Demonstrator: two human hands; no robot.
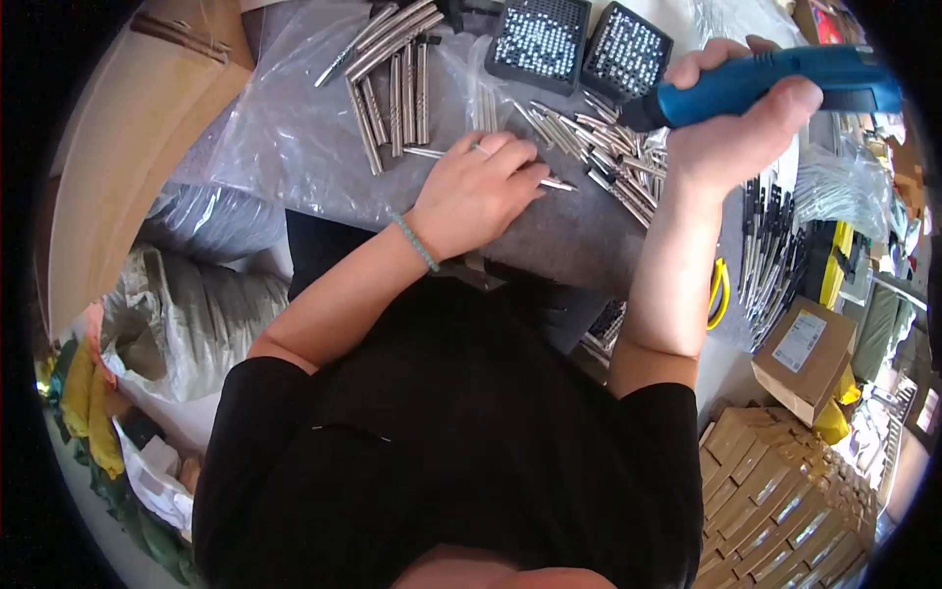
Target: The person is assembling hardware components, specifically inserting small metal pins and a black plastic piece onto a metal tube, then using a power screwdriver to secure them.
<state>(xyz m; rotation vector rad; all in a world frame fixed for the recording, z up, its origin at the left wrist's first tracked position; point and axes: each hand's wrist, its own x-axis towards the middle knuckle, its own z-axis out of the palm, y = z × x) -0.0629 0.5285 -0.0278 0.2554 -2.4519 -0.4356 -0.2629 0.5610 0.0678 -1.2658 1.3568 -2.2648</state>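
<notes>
The blue power screwdriver (775,83) is raised above the desk (579,236), the right hand (736,128) wrapped tightly around it. The left hand (481,187) lies flat, grip spread, fingertips on a small metal pin (554,183) beside the loose pin pile (608,147). Two black bit trays (579,44) stand behind.

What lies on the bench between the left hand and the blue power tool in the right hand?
In the head view, a loose heap of small metal rods covers the grey mat between the left hand and the blue power tool held by the right hand.
</notes>
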